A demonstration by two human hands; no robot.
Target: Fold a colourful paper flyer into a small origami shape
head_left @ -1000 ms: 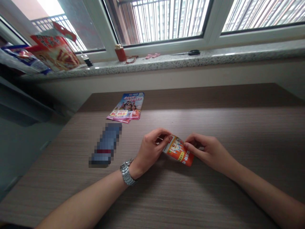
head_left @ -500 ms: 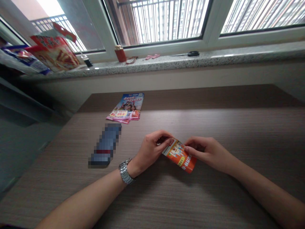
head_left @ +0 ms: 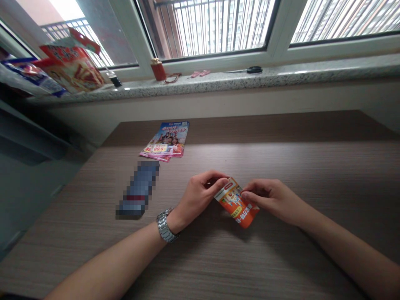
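Observation:
A small orange printed leaflet [head_left: 242, 210], apparently folded, is held slanted above the table, with white and yellow lettering and a colourful picture on the visible side. My left hand [head_left: 200, 193], with a metal watch [head_left: 166, 226] on the wrist, pinches its upper left corner between thumb and fingers. At its right edge, the thumb and fingers of my right hand [head_left: 270, 198] grip the paper. Parts of the fingers behind the leaflet are hidden. Farther back on the left lies a small stack of blue and pink flyers [head_left: 170, 137].
A pixelated dark phone-like object [head_left: 139, 189] lies left of my left hand on the wood-grain table [head_left: 200, 262]. Along the stone windowsill [head_left: 312, 75] are scissors [head_left: 253, 70], pink clips [head_left: 200, 74], a red container [head_left: 158, 71], a small dark bottle [head_left: 114, 79] and snack bags [head_left: 73, 68].
The leaflet has tilted slightly, and more of its pale upper left end shows. My left thumb has shifted a little; both hands stay on the paper.

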